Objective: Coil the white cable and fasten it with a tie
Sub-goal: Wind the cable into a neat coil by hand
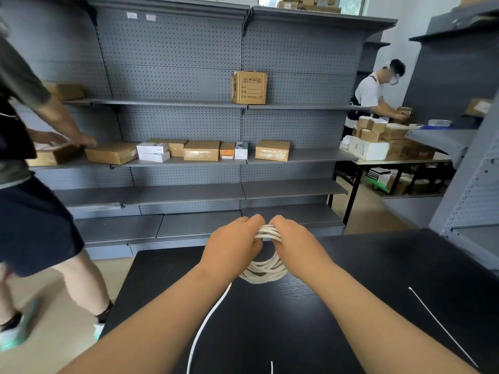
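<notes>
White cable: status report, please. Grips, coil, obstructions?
Both left grip and right grip hold white cable coil. Loose tail uncoiled. Unused zip tie on black table, right side. Nothing blocking.

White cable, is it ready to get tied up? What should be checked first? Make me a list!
1. Coil held firmly: the left hand and right hand both grip the top of the white cable coil. Ok.
2. All cable wound in: a loose tail trails across the black table toward the near edge. Not ok.
3. Tie nearby: the white tie lies on the table to the right, untouched. Ok.
4. A hand free for the tie: both are busy holding. Not ok.
5. Loops free of tangles: they are bunched together and partly hidden by the hands. Cannot tell.
</notes>
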Demonstrator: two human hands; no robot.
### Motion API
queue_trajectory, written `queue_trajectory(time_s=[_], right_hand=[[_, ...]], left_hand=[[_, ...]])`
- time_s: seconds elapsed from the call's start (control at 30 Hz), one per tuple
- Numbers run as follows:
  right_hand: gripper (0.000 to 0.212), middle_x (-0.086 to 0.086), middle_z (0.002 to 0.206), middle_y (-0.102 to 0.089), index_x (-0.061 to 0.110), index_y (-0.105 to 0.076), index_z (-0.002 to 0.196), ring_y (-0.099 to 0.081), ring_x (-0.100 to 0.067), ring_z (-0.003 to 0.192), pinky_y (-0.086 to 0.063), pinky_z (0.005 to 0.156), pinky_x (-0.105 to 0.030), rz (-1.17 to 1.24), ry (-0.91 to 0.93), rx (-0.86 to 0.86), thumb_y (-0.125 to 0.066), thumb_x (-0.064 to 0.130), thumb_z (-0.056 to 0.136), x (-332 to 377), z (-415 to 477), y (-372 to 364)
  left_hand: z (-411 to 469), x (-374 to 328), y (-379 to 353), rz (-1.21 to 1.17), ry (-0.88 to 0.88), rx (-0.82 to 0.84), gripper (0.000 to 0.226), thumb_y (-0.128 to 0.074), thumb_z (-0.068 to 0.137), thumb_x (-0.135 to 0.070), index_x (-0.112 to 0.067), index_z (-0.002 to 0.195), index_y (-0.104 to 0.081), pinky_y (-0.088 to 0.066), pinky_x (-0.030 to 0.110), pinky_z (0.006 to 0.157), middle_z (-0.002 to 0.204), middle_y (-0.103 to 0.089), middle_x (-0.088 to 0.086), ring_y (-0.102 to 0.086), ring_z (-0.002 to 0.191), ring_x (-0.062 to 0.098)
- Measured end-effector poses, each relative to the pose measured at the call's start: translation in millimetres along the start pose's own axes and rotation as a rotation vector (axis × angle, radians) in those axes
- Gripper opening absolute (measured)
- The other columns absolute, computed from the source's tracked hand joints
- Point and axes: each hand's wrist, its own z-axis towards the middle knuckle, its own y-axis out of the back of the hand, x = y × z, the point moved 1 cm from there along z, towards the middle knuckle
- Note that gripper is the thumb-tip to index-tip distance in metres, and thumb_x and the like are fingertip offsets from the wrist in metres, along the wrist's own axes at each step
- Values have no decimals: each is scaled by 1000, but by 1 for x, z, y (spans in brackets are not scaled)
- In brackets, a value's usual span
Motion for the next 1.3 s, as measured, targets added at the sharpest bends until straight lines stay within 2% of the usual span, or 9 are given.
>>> queue_trajectory(time_s=[0.1, 0.23, 0.4, 0.57, 0.7, 0.83, 1.07, 1.2, 1.3], right_hand=[[14, -9, 99, -56, 12, -49, 107, -54, -29, 91, -41, 72, -36, 80, -51, -52, -41, 13, 96, -2, 0, 2], [9, -4, 87, -58, 13, -53, 100, -51, -21, 78, -38, 65, -32, 415, -199, -125, -45, 13, 95, -9, 0, 5], [9, 3, 80, -56, 16, -56, 98, -52, -18, 77, -39, 65, -31, 559, -253, -138, -48, 13, 94, -8, 1, 2], [13, 2, 83, -57, 18, -53, 102, -53, -21, 79, -41, 68, -33, 368, -140, -113, -49, 11, 92, -4, -1, 10], [21, -2, 97, -55, 20, -50, 111, -54, -26, 89, -45, 75, -38, 118, -9, -86, -45, 12, 92, 4, -4, 10], [17, -7, 99, -52, 18, -46, 110, -54, -33, 90, -41, 70, -37, -86, 36, -60, -39, 16, 95, 4, -5, 5], [25, -5, 92, -35, 16, -40, 119, -35, -24, 74, -13, 46, -25, -327, 73, -101, -39, 8, 95, 6, -10, 8], [28, -7, 97, -40, 14, -37, 122, -36, -24, 73, -14, 46, -25, -299, 14, -103, -35, 6, 96, 10, -12, 12], [24, -4, 91, -34, 11, -37, 118, -38, -26, 73, -27, 54, -29, -226, -47, -107, -32, 4, 96, 11, -11, 12]], left_hand=[[-1, 2, -1, -194, 119, -37, 14, -51, 88, -26, -21, 102, -51, -41, 32, 64, 91, -61, -2, -56, 84, 23], [-2, 7, -1, -410, 244, -52, 11, -58, 85, -26, -18, 92, -53, -47, 36, 66, 78, -61, -1, -58, 77, 23], [1, 5, 2, -421, 218, -77, 8, -54, 87, -18, -11, 89, -51, -44, 36, 62, 71, -58, 6, -54, 71, 28], [3, 5, 5, -253, 140, -82, 7, -48, 89, -17, -12, 85, -44, -34, 33, 57, 66, -47, 1, -45, 67, 28], [0, -2, 10, 3, 39, -56, 12, -44, 92, -28, -17, 98, -44, -37, 32, 62, 82, -52, 0, -53, 76, 27], [-3, -5, 8, 115, -22, -66, 16, -43, 92, -34, -20, 98, -42, -33, 30, 61, 92, -58, -1, -57, 82, 26], [-2, 4, 7, -92, 115, 8, 20, -54, 82, -42, -22, 86, -52, -37, 28, 63, 85, -59, -5, -53, 76, 18], [-1, 2, 4, -236, 176, -43, 19, -59, 80, -40, -22, 80, -56, -40, 29, 66, 82, -53, -6, -54, 77, 17], [-4, -2, 2, -177, 226, -170, 20, -57, 82, -43, -23, 86, -61, -41, 30, 68, 87, -51, -6, -56, 78, 20]])
